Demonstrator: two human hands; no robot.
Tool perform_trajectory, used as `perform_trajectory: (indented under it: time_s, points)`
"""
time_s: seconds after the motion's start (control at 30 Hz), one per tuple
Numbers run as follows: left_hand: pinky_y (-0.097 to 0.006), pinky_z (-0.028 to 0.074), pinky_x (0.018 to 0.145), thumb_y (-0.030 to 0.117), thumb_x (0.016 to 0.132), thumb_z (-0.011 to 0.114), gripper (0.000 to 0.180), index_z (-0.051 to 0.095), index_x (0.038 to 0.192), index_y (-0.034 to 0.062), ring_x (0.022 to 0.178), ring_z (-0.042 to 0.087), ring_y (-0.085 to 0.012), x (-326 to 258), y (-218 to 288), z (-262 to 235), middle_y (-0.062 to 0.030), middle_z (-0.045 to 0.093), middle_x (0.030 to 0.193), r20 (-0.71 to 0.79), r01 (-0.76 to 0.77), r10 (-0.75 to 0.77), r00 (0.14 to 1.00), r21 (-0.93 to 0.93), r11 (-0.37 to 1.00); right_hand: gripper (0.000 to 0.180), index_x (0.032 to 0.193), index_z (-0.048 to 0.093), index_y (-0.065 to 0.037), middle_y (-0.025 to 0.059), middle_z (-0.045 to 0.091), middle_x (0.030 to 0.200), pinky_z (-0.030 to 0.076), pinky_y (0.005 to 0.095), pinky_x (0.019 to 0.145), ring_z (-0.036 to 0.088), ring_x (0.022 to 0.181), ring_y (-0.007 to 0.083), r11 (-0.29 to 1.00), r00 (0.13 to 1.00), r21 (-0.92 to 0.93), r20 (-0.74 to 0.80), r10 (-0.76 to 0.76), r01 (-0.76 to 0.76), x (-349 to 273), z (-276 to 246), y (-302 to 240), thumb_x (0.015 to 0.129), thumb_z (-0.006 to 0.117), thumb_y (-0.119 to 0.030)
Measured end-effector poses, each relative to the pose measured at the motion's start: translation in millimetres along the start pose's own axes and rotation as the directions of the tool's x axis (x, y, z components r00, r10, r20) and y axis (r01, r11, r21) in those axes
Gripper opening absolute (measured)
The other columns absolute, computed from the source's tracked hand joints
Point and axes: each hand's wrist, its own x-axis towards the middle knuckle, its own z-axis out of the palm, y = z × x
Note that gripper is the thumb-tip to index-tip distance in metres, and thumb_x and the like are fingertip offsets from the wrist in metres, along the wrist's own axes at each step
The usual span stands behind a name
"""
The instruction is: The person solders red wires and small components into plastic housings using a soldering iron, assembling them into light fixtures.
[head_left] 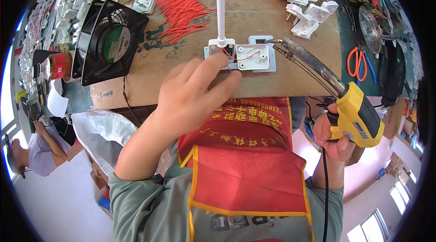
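Observation:
My left hand (193,90) reaches over the white plastic housing (221,43) with its thumb and index finger apart; the index fingertip is at the housing's near edge. Nothing gripped shows between them. A red wire (245,58) runs from that housing into a square white shell (254,62) beside it. Both sit on a flat grey-white fixture (270,67), and a white tube (220,6) stands up from the housing. In my right hand (334,135) is a yellow soldering gun (361,117), its long metal nozzle pointing left, the tip at the fixture's far right corner.
Many cut red wires (181,8) lie in a heap at the back. White plug housings (306,6) are piled right and left. A black fan (111,42) and a jar (56,66) stand left. Orange-handled scissors (356,65) lie right. Another person (43,146) is far left.

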Motion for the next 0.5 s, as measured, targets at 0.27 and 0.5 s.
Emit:
perform_trajectory:
  time_s: [0.27, 0.5]
  points:
    - [-0.035, 0.051, 0.062, 0.003, 0.071, 0.067, 0.024, 0.064, 0.094, 0.0086, 0.074, 0.062, -0.0226, 2, -2, 7, -0.0073, 0.063, 0.095, -0.193, 0.029, -0.084, 0.978, -0.269, 0.963, 0.081, 0.127, 0.044, 0.002, -0.0014, 0.045, 0.062, 0.033, 0.0229, 0.041, 0.041, 0.046, 0.0088, 0.999, 1.000, 0.023, 0.011, 0.025, -0.025, -4, 3, 1, 0.078, 0.070, -0.057]
    - [-0.031, 0.051, 0.065, -0.001, 0.077, 0.070, 0.015, 0.067, 0.091, 0.0034, 0.076, 0.064, -0.0231, 5, -4, 2, -0.0091, 0.067, 0.084, -0.264, 0.258, -0.399, 0.878, -0.441, 0.859, 0.083, 0.128, 0.043, 0.002, -0.0014, 0.045, 0.063, 0.031, 0.0220, 0.041, 0.039, 0.046, 0.0085, 1.000, 0.999, 0.014, -0.034, 0.028, -0.027, -6, 13, 8, 0.077, 0.073, -0.056]
